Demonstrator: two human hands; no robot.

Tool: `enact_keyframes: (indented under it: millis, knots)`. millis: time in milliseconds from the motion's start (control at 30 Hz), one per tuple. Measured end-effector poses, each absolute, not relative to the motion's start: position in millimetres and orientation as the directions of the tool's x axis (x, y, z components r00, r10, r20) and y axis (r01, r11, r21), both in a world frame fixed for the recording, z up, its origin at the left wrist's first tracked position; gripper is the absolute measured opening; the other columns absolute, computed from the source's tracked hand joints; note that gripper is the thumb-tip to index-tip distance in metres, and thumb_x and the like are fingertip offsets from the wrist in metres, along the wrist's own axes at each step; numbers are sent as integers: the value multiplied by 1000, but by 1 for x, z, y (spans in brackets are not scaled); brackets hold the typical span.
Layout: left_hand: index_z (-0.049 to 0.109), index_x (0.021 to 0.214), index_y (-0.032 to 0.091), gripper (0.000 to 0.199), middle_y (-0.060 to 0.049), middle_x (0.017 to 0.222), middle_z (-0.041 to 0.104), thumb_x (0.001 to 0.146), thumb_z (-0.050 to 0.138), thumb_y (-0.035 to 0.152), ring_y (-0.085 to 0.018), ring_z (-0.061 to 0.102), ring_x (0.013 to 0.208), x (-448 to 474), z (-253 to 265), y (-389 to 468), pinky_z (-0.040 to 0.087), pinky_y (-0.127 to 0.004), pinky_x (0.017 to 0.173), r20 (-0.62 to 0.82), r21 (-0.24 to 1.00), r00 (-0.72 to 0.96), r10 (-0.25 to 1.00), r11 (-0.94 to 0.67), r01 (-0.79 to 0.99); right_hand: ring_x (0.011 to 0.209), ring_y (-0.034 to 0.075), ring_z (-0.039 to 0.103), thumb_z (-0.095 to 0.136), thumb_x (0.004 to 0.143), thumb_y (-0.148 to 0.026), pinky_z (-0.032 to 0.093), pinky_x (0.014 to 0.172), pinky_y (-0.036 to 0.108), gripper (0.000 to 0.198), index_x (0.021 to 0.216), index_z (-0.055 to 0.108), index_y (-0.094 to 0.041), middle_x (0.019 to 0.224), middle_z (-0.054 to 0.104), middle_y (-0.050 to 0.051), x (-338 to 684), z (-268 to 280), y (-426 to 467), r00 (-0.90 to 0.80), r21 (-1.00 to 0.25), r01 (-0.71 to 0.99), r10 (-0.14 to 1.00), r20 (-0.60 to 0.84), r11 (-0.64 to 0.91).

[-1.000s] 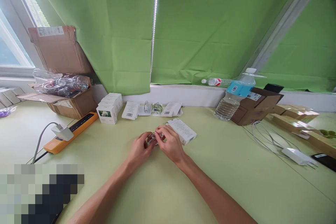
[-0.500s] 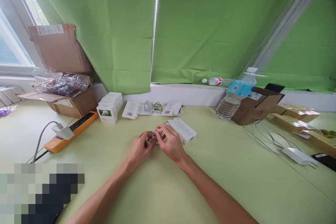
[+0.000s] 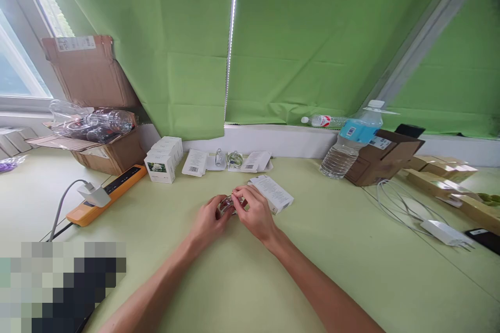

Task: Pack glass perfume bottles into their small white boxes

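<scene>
Just above the table's middle, my left hand (image 3: 213, 217) is closed around a small clear, shiny object (image 3: 225, 204), perhaps glass; its kind I cannot make out. My right hand (image 3: 254, 212) meets it from the other side, thumb and forefinger pinched at its top. What lies in that pinch is too small to name. Beyond my right hand, a flat white printed box (image 3: 272, 193) rests on the table. Farther back are opened white cartons (image 3: 194, 162), a small clear bottle (image 3: 219, 157) and a round clear item (image 3: 235, 159).
Stacked white boxes (image 3: 161, 166) stand back left, near an orange power strip (image 3: 113, 191) and an open cardboard box (image 3: 103, 158). On the right are a large water bottle (image 3: 346, 145), a brown carton (image 3: 371, 161), a white charger (image 3: 447, 231) with cables and a phone (image 3: 484, 239).
Both hands keep the same hold on the clear object. The view has shifted very slightly; nothing else has visibly moved.
</scene>
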State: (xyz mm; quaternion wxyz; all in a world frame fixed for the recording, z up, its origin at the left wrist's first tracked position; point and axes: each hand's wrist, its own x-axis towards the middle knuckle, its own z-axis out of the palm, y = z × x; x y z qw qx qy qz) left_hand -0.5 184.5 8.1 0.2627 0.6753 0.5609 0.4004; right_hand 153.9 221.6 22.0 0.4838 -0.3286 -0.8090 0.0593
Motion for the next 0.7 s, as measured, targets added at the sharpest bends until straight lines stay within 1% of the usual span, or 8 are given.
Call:
enact_keyframes:
  millis: [233,333,433,700]
  knots:
    - [62,106,23,26,-2,91,64,88,51,38,-11,51,58,-1,7,185,40,-21,54,253,798,59,966,-243,551,86,21,62,52,92,-19,53,74,34,11,84,57,-23,91,67,6,153,22,222,-318,-408,482,588,744,775]
    - [62,107,23,28,-3,90,64,88,50,39,-11,52,59,-1,7,185,40,-21,54,234,797,57,971,-225,560,86,21,62,52,92,-19,53,76,35,12,83,57,-23,90,67,6,153,22,222,-315,-406,480,585,748,778]
    - [62,108,22,29,-3,89,64,87,50,39,-12,52,59,-1,7,186,40,-21,54,222,799,64,973,-219,560,85,21,62,51,93,-20,53,75,34,11,83,56,-23,90,67,6,153,22,222,-312,-406,482,585,749,777]
    - [62,108,23,28,-2,91,66,87,50,39,-10,51,56,0,3,186,40,-21,53,267,788,49,962,-247,564,86,20,63,51,93,-20,53,76,34,12,83,56,-23,91,67,6,153,22,221,-314,-417,478,594,741,773]
